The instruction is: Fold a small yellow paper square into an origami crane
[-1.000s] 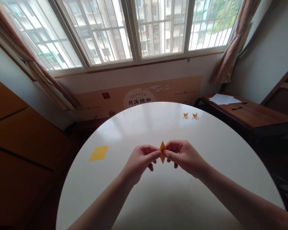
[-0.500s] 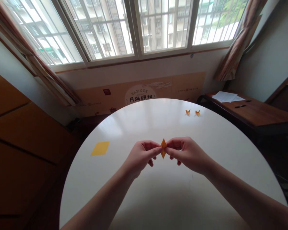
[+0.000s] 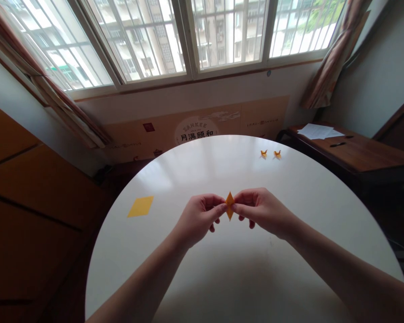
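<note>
Head view: over the round, shiny white table (image 3: 249, 269), the bare left hand (image 3: 199, 216) and bare right hand (image 3: 260, 210) pinch a small orange diamond of folded paper (image 3: 230, 212), one at each side, fingers close together. To do this well, I'd say, squeeze softly, line up both tips, and press evenly.

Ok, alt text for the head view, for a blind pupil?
Left hand and right hand pinch a folded orange paper diamond over a round white table bearing a flat yellow paper sheet and two orange birdlike paper figures.
</note>
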The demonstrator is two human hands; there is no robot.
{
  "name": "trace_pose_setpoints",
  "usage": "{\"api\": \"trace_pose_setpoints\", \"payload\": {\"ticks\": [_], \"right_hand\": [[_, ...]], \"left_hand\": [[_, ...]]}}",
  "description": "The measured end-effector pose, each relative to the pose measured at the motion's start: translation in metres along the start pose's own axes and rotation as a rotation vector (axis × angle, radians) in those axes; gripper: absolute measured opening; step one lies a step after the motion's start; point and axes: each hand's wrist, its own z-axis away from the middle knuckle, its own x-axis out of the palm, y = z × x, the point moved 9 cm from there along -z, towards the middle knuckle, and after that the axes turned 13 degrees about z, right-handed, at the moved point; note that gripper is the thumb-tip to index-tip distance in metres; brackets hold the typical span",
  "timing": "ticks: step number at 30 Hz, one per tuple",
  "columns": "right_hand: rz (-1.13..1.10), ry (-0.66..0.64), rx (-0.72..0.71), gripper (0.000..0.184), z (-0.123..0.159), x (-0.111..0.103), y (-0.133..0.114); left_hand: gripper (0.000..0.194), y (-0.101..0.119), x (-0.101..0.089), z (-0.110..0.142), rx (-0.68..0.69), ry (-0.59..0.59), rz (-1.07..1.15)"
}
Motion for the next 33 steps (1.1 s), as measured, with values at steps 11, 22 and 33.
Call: {"api": "trace_pose_setpoints", "payload": {"ticks": [11, 22, 33], "right_hand": [[0.022, 0.073, -0.041, 0.019, 0.003, -0.004, -0.012], [0.024, 0.097, -0.076, 0.021, 0.006, -0.008, -0.014], [0.027, 0.071, -0.068, 0.023, 0.005, -0.008, -0.013]], "left_hand": [[0.028, 0.006, 0.004, 0.003, -0.009, 0.071, 0.104], [0.023, 0.006, 0.002, 0.001, 0.010, 0.070, 0.131], [0.028, 0.006, 0.001, 0.002, 0.007, 0.075, 0.073]]}}
